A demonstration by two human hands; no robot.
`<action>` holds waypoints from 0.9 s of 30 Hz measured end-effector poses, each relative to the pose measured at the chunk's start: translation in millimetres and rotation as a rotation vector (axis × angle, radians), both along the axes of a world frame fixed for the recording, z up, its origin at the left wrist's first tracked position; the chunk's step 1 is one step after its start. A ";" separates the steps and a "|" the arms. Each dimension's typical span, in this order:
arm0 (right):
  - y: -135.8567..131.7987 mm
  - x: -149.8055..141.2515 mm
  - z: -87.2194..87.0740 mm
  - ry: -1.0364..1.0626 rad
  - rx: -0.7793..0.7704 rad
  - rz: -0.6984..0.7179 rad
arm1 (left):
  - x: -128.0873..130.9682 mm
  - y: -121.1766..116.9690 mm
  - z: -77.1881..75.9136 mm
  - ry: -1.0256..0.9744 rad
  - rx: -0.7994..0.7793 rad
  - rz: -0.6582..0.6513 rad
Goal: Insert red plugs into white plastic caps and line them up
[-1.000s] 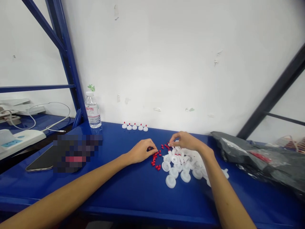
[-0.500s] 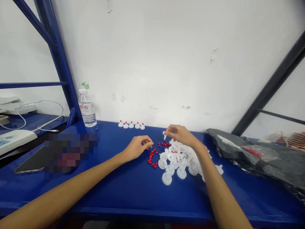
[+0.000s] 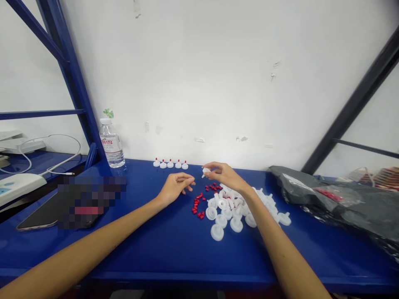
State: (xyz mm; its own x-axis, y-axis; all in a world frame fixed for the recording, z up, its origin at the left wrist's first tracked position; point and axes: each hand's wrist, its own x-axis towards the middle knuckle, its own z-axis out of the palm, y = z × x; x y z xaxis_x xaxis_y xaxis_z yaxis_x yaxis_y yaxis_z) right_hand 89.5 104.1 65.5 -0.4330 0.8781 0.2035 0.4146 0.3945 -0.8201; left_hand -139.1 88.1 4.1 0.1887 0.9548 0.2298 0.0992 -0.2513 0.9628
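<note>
Between the thumb and fingers of my right hand (image 3: 222,174) is a white nozzle cap (image 3: 205,171), raised above the table with its spout pointing down. My left hand (image 3: 176,187) is closed in a pinch to the left of it; whatever its fingertips hold is too small or hidden to make out. Small red tips (image 3: 196,205) lie scattered just right of my left hand. A heap of white nozzle caps (image 3: 236,224) spreads beneath my right wrist and forearm, which hide part of it. Along the wall stands a row of white caps with red tips (image 3: 170,163).
A water bottle (image 3: 112,145) stands at the back left of the blue table (image 3: 162,253). Nearer on that side lie a phone (image 3: 40,211) and a power strip (image 3: 21,187). A dark plastic bag (image 3: 346,207) covers the right side. Blue posts (image 3: 77,83) rise at the left.
My right hand has moved left with the white nozzle cap, and the cap has turned in the fingers. My left hand has shifted slightly left and its fingers are drawn closer together.
</note>
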 end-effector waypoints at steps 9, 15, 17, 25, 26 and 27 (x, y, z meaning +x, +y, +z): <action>-4.6 -10.2 -0.9 0.006 0.017 0.051 | -4.9 2.7 -2.2 -0.027 -0.029 0.031; -5.3 -13.3 -3.3 -0.013 0.022 0.065 | -5.3 3.2 -1.2 -0.056 -0.069 0.009; -3.6 -13.3 -5.5 -0.017 0.022 0.068 | -5.1 1.9 0.3 -0.061 -0.088 -0.003; -3.3 -12.9 -8.0 0.024 -0.022 0.059 | -6.5 -1.6 5.5 -0.054 -0.113 -0.058; -3.6 -12.8 -7.8 0.028 -0.030 0.067 | -6.8 -1.7 5.7 -0.051 -0.113 -0.066; -3.8 -12.6 -7.4 0.031 -0.038 0.074 | -7.1 -1.9 5.9 -0.048 -0.113 -0.072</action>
State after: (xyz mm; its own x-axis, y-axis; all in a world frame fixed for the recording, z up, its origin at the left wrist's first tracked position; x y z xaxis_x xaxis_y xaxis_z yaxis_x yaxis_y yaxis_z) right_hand 77.0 100.3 58.1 -0.4909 0.8514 0.1848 0.3601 0.3914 -0.8469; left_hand -146.3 86.2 10.0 0.2489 0.9595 0.1317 0.0376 -0.1454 0.9887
